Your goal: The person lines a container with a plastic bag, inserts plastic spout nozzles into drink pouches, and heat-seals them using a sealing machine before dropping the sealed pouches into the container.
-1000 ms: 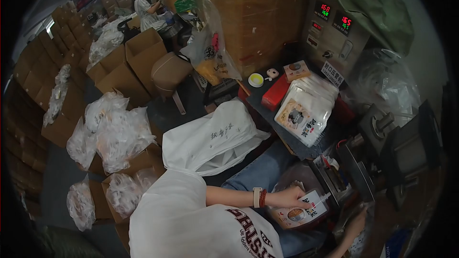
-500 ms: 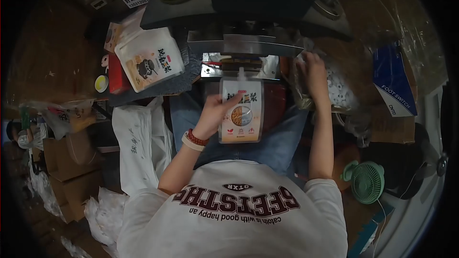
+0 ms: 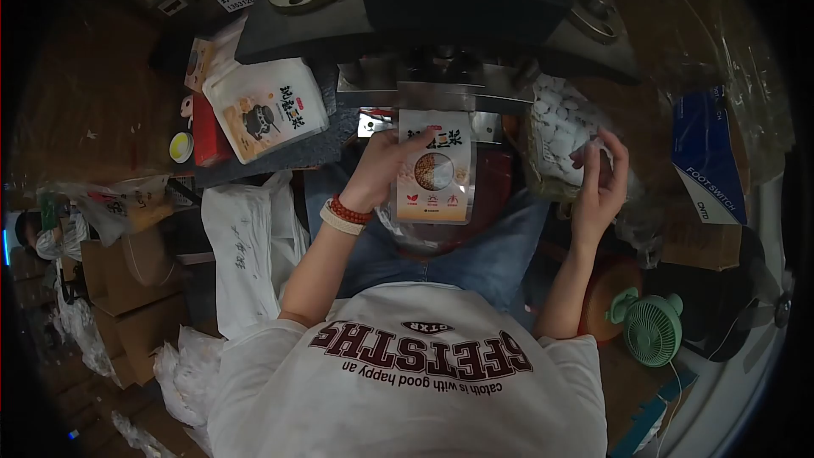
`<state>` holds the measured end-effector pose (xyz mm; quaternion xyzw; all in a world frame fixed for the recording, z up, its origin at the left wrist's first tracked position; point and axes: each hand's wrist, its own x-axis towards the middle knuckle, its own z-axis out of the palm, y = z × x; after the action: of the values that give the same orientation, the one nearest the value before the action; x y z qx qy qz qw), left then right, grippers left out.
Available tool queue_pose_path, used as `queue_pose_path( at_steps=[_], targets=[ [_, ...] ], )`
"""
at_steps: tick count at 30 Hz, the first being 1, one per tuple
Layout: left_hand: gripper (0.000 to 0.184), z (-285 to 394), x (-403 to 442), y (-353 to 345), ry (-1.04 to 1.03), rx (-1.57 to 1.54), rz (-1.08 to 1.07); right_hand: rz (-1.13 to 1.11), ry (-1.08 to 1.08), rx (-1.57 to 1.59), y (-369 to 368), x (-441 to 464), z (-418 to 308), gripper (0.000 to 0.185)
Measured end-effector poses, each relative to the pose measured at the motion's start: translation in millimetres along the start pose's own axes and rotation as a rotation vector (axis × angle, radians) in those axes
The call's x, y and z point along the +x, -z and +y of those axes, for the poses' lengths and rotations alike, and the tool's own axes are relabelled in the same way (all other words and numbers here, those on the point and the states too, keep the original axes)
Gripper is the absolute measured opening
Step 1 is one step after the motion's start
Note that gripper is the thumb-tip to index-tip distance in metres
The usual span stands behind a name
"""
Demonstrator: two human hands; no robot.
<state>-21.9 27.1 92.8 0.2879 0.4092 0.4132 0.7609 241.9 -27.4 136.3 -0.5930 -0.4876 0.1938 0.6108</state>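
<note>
My left hand (image 3: 377,168) grips a printed spout pouch (image 3: 434,165) by its left edge, thumb on the front. The pouch's upper end reaches the metal sealing bar (image 3: 441,95) of a press, and its spout is out of sight there. On the right, my right hand (image 3: 604,187) is raised beside a clear bag of small white plastic pieces (image 3: 555,123). Its fingers are curled together; a small pale thing may be between them, too small to make out.
A stack of printed pouches (image 3: 267,110) lies on the left of the bench, near a red box (image 3: 209,140) and a yellow-topped round container (image 3: 181,148). The dark press plate (image 3: 466,21) overhangs the front. A blue box (image 3: 708,161) and green fan (image 3: 652,329) stand right.
My left hand has moved the pouch up and forward, so its spout went under the press. My right hand has drawn back out of the bag of white pieces, its fingers now curled.
</note>
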Motion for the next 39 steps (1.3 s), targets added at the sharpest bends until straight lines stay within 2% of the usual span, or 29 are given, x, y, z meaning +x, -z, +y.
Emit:
queue_pose_path(
  at_steps=[2,3,4,6,7,8,10,11,12,14,15,16,17,18,19,20,22,24,26,27,28,29,30,31,33,34,35,37,39],
  targets=[
    [0.039,7.8,-4.4,15.3,-0.077,0.643,0.081,-0.123,-0.022,0.167,9.3,-14.4,-3.0,0.022],
    [0.044,16.1,-7.9,26.6,-0.211,0.869,0.277,-0.123,-0.015,0.166,11.8,-21.4,-5.3,0.022],
    [0.051,24.6,-13.7,38.7,-0.342,1.089,0.477,-0.187,-0.061,0.297,11.9,-31.6,-8.8,0.022],
    [0.065,33.6,-29.3,53.9,-0.721,2.044,1.077,-0.294,-0.17,0.502,4.3,-51.5,-11.3,0.023],
    [0.075,23.6,-29.4,87.3,-0.597,1.999,0.953,-0.341,-0.232,0.579,-3.3,-62.8,-8.9,0.022],
    [0.075,18.8,-37.6,102.9,-0.582,2.001,0.954,-0.39,-0.298,0.558,-13.2,-71.9,-3.8,0.02],
    [0.069,15.2,-55.6,120.4,-0.767,1.88,0.42,-0.581,-0.293,0.422,-33.0,-83.6,-2.3,0.021],
    [0.06,8.2,-61.9,120.9,-0.854,1.81,0.43,-0.61,-0.269,0.462,-42.4,-87.0,-6.7,0.022],
    [0.06,2.4,-69.4,121.5,-0.839,1.817,0.446,-0.626,-0.275,0.472,-46.7,-87.2,-14.9,0.022],
    [0.05,3.2,-83.1,105.4,-0.585,1.368,0.476,-0.564,-0.114,0.459,-52.4,-83.7,-35.4,0.025],
    [0.045,5.2,-88.7,89.2,-0.671,1.259,0.518,-0.57,-0.107,0.463,-55.6,-80.6,-44.0,0.025],
    [0.045,2.9,-92.6,79.2,-0.677,1.257,0.52,-0.509,0.142,0.334,-58.1,-77.2,-52.0,0.025],
    [0.046,-0.2,-95.3,70.7,-0.778,1.184,0.469,-0.439,0.389,0.199,-61.5,-74.2,-57.9,0.026],
    [0.047,-1.6,-97.1,60.8,-0.879,1.108,0.415,-0.432,0.5,0.152,-69.5,-72.7,-63.0,0.026],
    [0.046,3.3,-102.4,44.5,-0.971,1.172,0.381,-0.423,0.61,0.104,-78.0,-71.1,-66.6,0.027],
    [0.046,4.8,-106.0,33.7,-0.976,1.17,0.376,-0.515,0.628,0.079,-84.9,-70.0,-60.8,0.025],
    [0.045,9.8,-110.8,18.3,-1.083,1.431,0.306,-0.563,0.66,0.103,-81.4,-68.7,-63.5,0.027],
    [0.04,17.5,-115.0,10.4,-1.094,1.406,0.213,-0.613,0.699,0.123,-76.5,-62.1,-65.1,0.028],
    [0.036,18.9,-114.7,7.2,-0.987,1.143,-0.067,-0.721,0.61,0.35,-67.5,-55.4,-63.1,0.033],
    [0.023,12.3,-108.2,6.6,-0.955,1.073,-0.084,-0.714,0.612,0.34,-66.4,-54.1,-62.4,0.033],
    [0.023,2.8,-96.0,11.7,-0.96,1.069,-0.094,-0.669,0.527,0.189,-66.4,-52.8,-60.9,0.035],
    [0.019,-9.2,-81.6,19.9,-0.59,0.945,-0.144,-0.624,0.437,0.042,-66.2,-52.1,-59.4,0.037],
    [0.018,-19.3,-70.3,25.7,-0.226,0.807,-0.184,-0.622,0.44,0.04,-65.0,-50.8,-56.8,0.037],
    [0.023,-31.1,-59.7,14.6,-0.195,0.526,-0.095,-0.527,0.346,-0.005,-62.3,-48.6,-53.4,0.037],
    [0.023,-27.8,-42.5,4.6,-0.124,0.415,-0.055,-0.371,0.183,-0.025,-48.1,-38.6,-56.8,0.031],
    [0.023,-24.6,-33.9,2.1,-0.045,0.301,-0.019,-0.315,0.183,-0.032,-38.1,-30.7,-51.3,0.027],
    [0.025,-16.1,-27.1,-3.1,-0.053,0.171,-0.033,-0.256,0.185,-0.041,-28.5,-21.5,-45.7,0.022],
    [0.027,-3.2,-10.0,0.5,-0.021,0.043,-0.069,-0.167,0.152,-0.232,-18.2,-4.5,-40.4,0.015],
    [0.029,3.8,0.7,2.3,0.019,-0.029,-0.068,-0.154,0.144,-0.308,-20.0,13.6,-6.3,0.016]
  ],
)
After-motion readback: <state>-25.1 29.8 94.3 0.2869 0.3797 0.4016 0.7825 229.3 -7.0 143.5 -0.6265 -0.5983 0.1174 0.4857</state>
